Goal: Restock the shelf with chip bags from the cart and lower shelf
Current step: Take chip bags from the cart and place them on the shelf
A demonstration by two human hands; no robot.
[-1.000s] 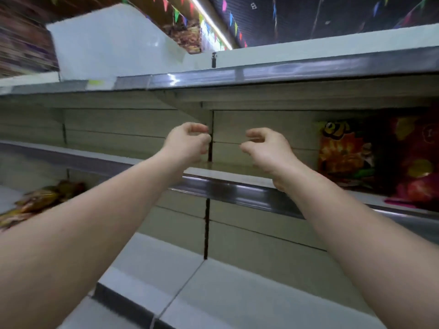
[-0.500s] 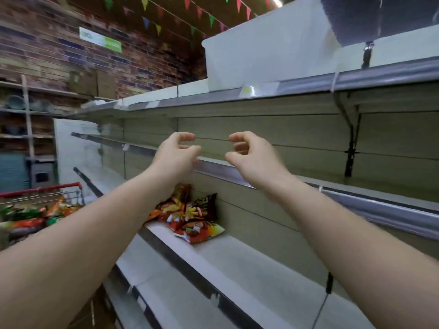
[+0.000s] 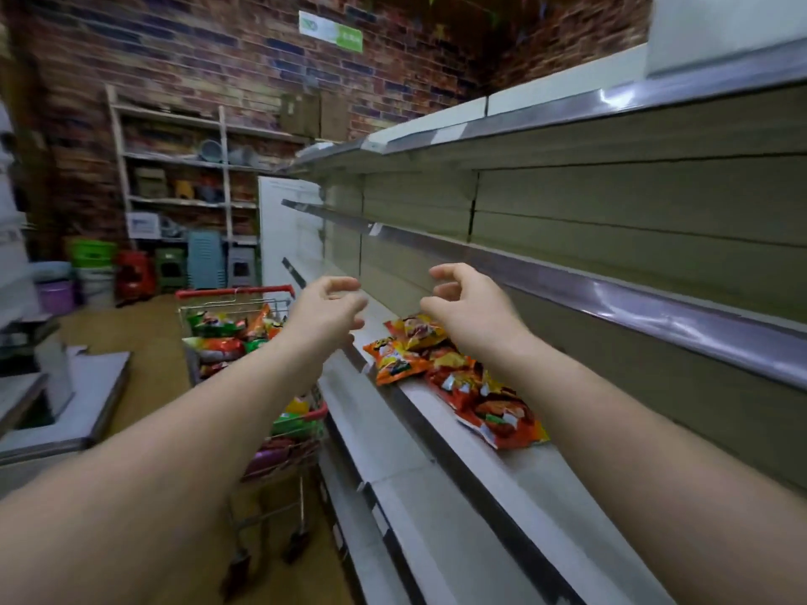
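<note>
Your left hand (image 3: 325,307) and right hand (image 3: 469,310): fingers loosely curled, grasping nothing | glossy crinkled chip bags (image 3: 441,369) heaped on smooth lower shelf (image 3: 546,478) | more in wire cart (image 3: 236,334)

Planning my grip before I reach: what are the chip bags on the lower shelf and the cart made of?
Chip bags: seemingly thin plastic film, glossy; crinkled, catching glare. Cart: looks like bare metal wire, shiny basket grid, with a red, probably plastic, rim.
</note>
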